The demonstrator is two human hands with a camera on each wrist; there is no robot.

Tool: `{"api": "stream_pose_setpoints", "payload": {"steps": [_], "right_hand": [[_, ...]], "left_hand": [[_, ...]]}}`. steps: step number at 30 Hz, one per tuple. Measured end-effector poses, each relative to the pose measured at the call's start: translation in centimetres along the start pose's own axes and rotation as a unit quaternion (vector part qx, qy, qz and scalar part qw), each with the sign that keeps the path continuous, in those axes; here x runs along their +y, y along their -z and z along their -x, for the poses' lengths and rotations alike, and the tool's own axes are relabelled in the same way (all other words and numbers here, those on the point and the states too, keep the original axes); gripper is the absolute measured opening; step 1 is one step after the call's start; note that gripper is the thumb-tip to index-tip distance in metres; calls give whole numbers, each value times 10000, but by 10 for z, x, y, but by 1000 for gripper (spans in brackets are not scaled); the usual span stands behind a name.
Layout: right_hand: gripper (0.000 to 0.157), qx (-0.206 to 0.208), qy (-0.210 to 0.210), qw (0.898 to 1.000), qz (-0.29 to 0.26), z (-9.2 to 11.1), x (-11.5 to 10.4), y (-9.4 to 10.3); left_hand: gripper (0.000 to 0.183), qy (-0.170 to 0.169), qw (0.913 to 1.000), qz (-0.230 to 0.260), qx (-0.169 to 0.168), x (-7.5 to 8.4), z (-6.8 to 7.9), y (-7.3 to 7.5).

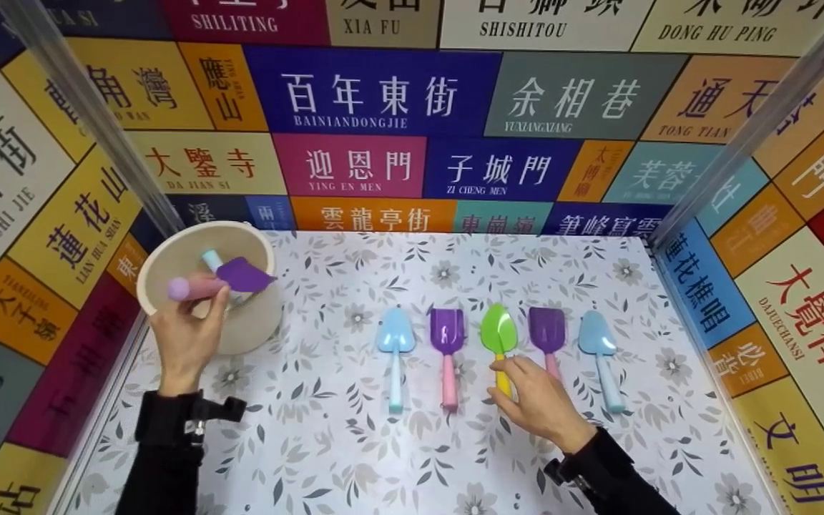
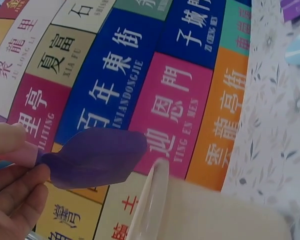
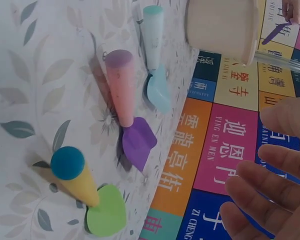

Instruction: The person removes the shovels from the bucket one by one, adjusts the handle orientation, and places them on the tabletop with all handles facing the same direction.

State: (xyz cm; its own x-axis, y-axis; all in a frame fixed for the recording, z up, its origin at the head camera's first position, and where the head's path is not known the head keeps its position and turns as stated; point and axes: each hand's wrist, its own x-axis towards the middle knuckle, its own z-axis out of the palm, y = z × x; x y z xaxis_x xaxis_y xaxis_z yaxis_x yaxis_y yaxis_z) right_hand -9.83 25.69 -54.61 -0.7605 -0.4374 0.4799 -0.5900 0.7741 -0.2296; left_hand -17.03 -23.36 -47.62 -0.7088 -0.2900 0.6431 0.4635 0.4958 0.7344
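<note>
Left hand pinches purple shovel over bucket, loose grip may miss rim; right hand, fingers relaxed, cd knock green shovel askew.

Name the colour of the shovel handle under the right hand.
Yellow with a teal end cap, on the green shovel; clearest in the right wrist view.

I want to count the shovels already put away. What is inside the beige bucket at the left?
Inside the beige bucket one light blue handle shows. The left hand holds a purple shovel over the rim, covering much of the inside, so more cannot be ruled out.
</note>
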Motion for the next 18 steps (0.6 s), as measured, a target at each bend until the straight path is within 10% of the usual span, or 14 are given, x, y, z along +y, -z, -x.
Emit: {"api": "stream_pose_setpoints", "payload": {"steps": [9,18], "right_hand": [[35,191,-203,9976,-627,-26,-8,-6],[27,136,-982,9745,-2011,-52,-15,-27]], "left_hand": [[20,-457,9923,1149,-71,10,37,-48],[16,-479,9641,2601,-236,18,88,-107]]}}
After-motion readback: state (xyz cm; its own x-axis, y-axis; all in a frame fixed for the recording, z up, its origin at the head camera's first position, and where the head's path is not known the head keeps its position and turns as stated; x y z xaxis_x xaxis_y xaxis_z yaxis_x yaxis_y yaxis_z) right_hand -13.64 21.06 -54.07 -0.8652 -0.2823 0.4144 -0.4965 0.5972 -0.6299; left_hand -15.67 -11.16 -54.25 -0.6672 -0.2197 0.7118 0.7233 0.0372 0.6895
